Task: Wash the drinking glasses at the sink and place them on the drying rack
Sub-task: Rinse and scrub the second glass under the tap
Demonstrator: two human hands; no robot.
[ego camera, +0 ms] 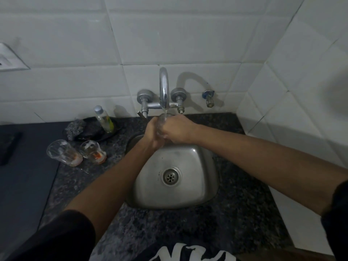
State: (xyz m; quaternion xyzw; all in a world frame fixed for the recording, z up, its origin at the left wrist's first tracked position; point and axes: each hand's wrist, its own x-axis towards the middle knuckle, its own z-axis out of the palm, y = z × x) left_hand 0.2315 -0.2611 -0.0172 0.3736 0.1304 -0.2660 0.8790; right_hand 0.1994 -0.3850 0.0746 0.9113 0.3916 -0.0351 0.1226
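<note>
A clear drinking glass [163, 123] is held upright under the running tap [164, 89], above the back of the steel sink [195, 185]. My left hand [152, 134] wraps its left side and my right hand [177, 131] grips its right side; the hands hide most of it. Water falls from the spout into its mouth. Two more glasses stand on the counter left of the sink: a larger one [63, 152] and a smaller one [92, 150], both with orange residue at the bottom.
Behind the two glasses a dark dish [105, 135] holds a steel scrubber [75, 128] and a small bottle [104, 119]. A dark mat [24, 178] covers the counter's left part. Tiled walls close the back and right. A wall valve [209, 98] sits right of the tap.
</note>
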